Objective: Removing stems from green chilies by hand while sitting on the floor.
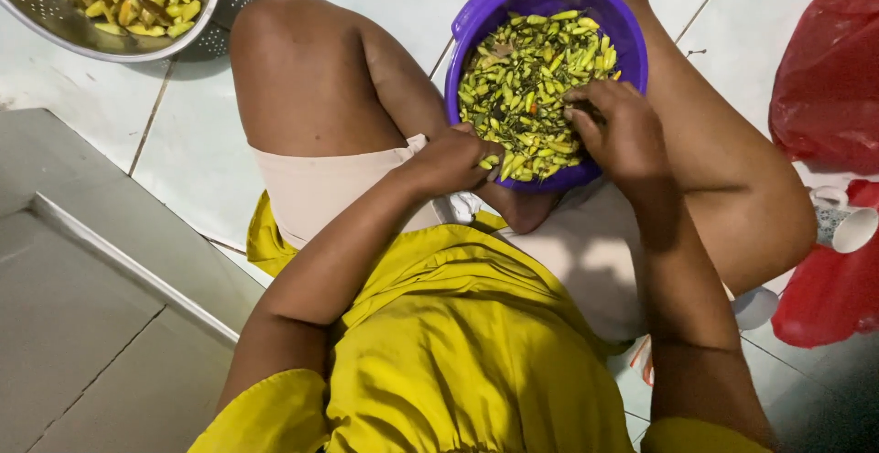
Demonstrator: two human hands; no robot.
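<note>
— How far is the work, judging from here?

— The round purple plastic colander (476,14) on the lap holds many small green chillies (526,78); the metal colander (55,23), far left of it, is part filled.

— And the hands?

— The left hand (455,160), at its near rim, pinches one chilli; the right hand (618,128) curls into the pile — whether it grips, I cannot tell.

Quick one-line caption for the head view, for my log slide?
Seated on a tiled floor, both hands, left hand and right hand, pick through green chilies in a purple colander.
</note>
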